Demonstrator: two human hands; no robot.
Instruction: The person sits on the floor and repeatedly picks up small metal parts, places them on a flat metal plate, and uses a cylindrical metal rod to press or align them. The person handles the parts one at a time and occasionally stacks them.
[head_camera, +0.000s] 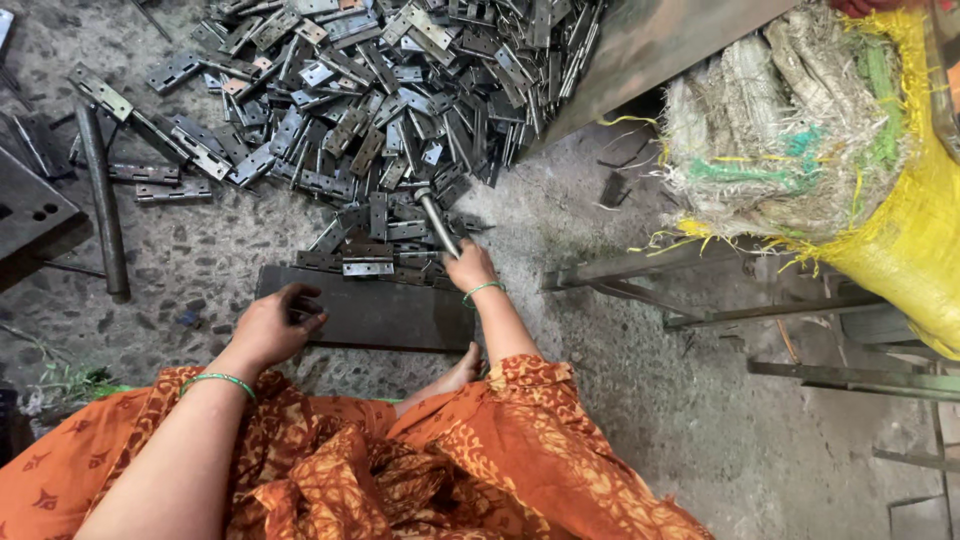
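Orange patterned garment (400, 470) across lap, nearest the lens, filling lower frame.
Bare foot (455, 375) showing between folds, just below the block's near edge.
Left hand (272, 325), green bangle (215, 380) on forearm: fingers curled over left end of dark metal block (385, 312), apparently pinching a small piece there; piece itself too hidden to identify.
Right hand (470, 268), green bangle (482, 290) at wrist: closed around handle of hammer (437, 222), head raised toward the pile, just past the block's right end.
Dark metal block: flat on concrete floor (620, 400), lying crosswise between the 2 hands.
1 bright hinge (367, 267) on the block's far edge, several more touching it.
Large heap of grey metal hinges (380, 90) spread over floor beyond the block, reaching the top edge.
Long steel rod (100, 190) on floor, left of heap, well apart from left hand.
Metal frame bars (720, 300) at right.
Yellow woven sack (910, 230) with bundled frayed sacking (780, 130), far right, resting above the frame.
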